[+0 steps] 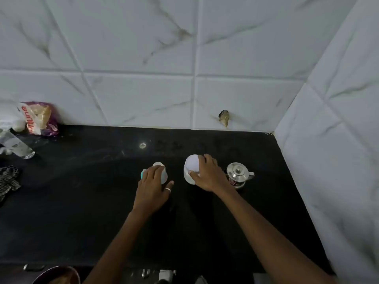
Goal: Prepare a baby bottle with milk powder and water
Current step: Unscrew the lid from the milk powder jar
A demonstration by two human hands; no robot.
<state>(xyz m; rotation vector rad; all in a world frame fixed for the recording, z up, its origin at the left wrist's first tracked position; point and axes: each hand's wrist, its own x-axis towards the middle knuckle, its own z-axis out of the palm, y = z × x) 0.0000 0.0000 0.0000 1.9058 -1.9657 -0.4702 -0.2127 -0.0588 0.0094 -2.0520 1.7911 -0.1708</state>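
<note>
Both arms are extending forward from the lower edge of the view, sleeves absent. The left forearm (123,232) is angling up and rightward. The left hand (152,181), back facing up, is curling its fingers over the baby bottle (159,165), while the thumb is splaying out to the right and wearing a pale ring (168,189). The right forearm (256,222) is angling up and leftward. The right hand (208,174) is gripping the white container (192,162), thumb on the near side, fingers over the far rim.
</note>
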